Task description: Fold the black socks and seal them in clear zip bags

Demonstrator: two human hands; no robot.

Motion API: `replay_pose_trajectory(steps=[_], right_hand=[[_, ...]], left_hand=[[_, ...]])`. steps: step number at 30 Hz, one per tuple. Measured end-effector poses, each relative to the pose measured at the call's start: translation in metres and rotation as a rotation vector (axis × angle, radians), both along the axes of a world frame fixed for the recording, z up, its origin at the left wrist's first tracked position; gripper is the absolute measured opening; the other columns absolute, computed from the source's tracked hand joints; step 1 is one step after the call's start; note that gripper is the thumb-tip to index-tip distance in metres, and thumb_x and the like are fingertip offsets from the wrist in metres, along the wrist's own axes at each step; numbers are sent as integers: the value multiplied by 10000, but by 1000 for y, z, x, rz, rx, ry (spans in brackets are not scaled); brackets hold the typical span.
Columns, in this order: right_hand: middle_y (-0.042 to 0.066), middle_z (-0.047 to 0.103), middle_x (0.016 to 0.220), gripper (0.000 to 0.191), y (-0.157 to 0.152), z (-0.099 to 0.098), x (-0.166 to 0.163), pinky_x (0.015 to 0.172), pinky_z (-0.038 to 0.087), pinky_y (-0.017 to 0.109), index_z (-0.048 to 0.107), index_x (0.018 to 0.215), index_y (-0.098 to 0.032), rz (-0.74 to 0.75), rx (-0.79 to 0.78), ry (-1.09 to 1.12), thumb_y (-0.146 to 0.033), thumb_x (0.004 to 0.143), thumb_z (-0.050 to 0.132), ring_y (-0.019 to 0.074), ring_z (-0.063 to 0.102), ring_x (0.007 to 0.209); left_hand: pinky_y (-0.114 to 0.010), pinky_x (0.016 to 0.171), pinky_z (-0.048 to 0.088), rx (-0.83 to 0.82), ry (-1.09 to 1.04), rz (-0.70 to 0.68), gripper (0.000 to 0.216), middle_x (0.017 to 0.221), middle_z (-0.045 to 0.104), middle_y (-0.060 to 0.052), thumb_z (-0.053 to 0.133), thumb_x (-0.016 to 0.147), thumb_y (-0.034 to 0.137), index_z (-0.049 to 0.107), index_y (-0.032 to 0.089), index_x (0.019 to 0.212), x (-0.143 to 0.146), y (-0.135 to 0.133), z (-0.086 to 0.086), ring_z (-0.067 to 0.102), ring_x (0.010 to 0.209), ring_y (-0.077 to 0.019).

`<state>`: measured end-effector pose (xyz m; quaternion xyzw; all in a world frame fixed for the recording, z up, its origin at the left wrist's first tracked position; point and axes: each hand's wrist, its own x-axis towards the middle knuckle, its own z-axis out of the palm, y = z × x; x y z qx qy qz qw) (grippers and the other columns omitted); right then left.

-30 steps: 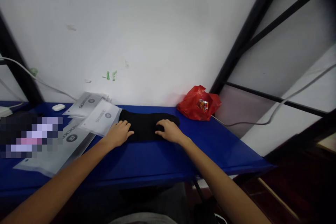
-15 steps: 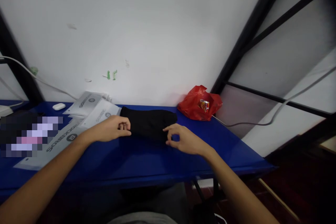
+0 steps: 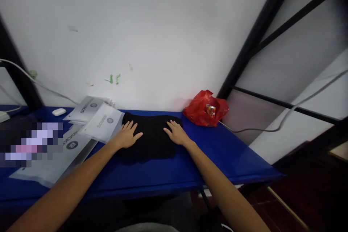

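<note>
A piece of black cloth [image 3: 152,139], apparently a folded garment, lies on the blue tabletop [image 3: 217,159] near the wall. My left hand [image 3: 126,135] rests flat on its left side, fingers spread and pointing away from me. On the right side of the cloth lies my right hand [image 3: 176,133], palm down with the fingers apart. Neither hand grips anything. The exact kind of garment cannot be made out.
Left of the cloth lie several frosted plastic bags [image 3: 102,123] with printed lettering. A white earbud case [image 3: 59,111] sits behind them. At the back right stands a crumpled red plastic bag [image 3: 206,108], with a grey cable [image 3: 255,130] running from beside it.
Both hands have gone from curled fingers at the cloth's edges to lying flat on it. The black cloth now spreads farther toward me.
</note>
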<state>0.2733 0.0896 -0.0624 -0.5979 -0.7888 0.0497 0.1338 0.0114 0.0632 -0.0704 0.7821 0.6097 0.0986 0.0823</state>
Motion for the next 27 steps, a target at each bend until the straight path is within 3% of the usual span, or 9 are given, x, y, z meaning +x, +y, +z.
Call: replay_pose_trajectory(steps=[12,21,27], right_hand=[[162,418,1394,491,-2,-11,7,1079,262,405,483,1288,-102,-55,83,8,-401,909,392,253,351,1313],[77,605,1189,346,-4,-4,15,956,392,341,588,1149,-166,-157,182,110,-196,815,503,220,525,1115],[94,621,1157,304,-3,0,10,925,389,353,624,1083,-168,-199,209,88,-310,826,543,243,524,1093]], left_hand=[[-412,1100,164,11,3,-1,724,1494,197,-175,202,882,551,276,61,1411,-5,-2,-4,140,1382,-295],[-407,1102,170,7,11,10,706,1493,208,-159,218,885,543,290,76,1409,-7,-3,-4,149,1383,-282],[-398,1102,178,30,8,10,694,1488,230,-148,231,882,541,314,84,1400,-7,-2,-5,168,1380,-275]])
